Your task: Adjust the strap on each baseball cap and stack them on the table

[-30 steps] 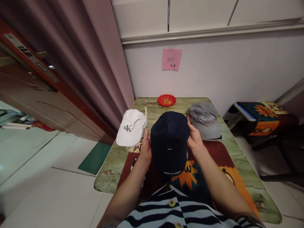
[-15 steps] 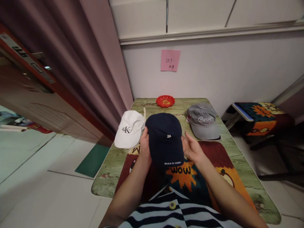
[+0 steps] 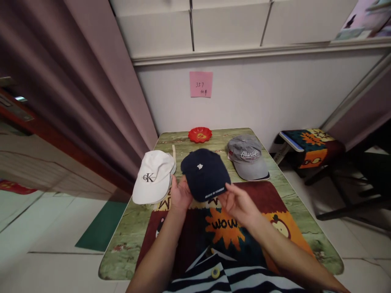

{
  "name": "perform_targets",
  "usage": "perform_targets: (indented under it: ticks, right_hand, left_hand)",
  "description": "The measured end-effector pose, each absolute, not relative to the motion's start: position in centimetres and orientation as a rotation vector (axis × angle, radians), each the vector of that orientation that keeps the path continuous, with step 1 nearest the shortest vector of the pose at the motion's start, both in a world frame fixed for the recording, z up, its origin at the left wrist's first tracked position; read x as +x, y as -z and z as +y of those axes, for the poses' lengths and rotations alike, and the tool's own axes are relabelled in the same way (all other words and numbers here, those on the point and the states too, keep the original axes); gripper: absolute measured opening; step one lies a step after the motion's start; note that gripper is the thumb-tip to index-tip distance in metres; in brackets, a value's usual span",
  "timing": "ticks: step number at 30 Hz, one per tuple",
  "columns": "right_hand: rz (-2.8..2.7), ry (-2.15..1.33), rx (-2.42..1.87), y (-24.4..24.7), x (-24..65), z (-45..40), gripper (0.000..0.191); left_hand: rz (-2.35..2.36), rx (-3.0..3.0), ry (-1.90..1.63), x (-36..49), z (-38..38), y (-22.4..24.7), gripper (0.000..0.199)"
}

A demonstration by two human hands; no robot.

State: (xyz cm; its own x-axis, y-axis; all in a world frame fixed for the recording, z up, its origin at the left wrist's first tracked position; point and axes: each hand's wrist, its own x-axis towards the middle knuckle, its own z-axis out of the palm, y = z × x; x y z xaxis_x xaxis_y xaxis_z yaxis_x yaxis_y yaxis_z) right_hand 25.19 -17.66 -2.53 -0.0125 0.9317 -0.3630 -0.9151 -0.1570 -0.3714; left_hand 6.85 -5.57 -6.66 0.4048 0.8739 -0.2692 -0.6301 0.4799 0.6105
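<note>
A navy baseball cap (image 3: 204, 173) with a small white emblem and white lettering along its brim is in front of me, between my hands. My right hand (image 3: 240, 203) grips the right corner of the brim, thumb on top. My left hand (image 3: 181, 195) is at the cap's left side, its fingers against the lower edge and partly hidden by it, its thumb raised. To the left lies a white cap (image 3: 155, 175) with black "CK" letters. A grey cap (image 3: 248, 156) marked "Always" sits on the right, brim toward me.
The green wood-pattern table (image 3: 117, 250) carries a patterned mat (image 3: 224, 226) with "WOW" on it. A red scalloped dish (image 3: 200, 135) stands at the back. A pink note (image 3: 201, 84) is on the wall. Right of the table is a stool (image 3: 314, 146) with a similar cover.
The navy cap has turned, its brim swinging toward the right. My right hand has closed on the brim corner, and my left hand has slid lower along the side. The view has shifted rightward.
</note>
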Motion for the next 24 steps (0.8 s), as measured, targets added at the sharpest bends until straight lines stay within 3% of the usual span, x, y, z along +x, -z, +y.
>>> perform_targets:
  ticks: [6,11,16,24]
  right_hand:
    - [-0.201,-1.263,-0.607,-1.7,34.8,-13.0,0.022]
    - [-0.123,-0.967,-0.926,3.2,41.5,-12.1,0.020]
    - [-0.099,-0.893,-1.114,8.9,44.1,-13.4,0.030]
    - [-0.277,-0.641,-1.417,11.3,45.0,-13.2,0.023]
  left_hand:
    - [0.966,0.666,-0.873,7.3,-7.7,10.4,0.044]
    - [0.960,0.823,-0.877,7.0,-8.4,12.0,0.049]
    - [0.944,0.844,-0.894,6.7,-8.4,12.0,0.046]
    - [0.934,0.845,-0.922,6.4,-8.7,12.2,0.043]
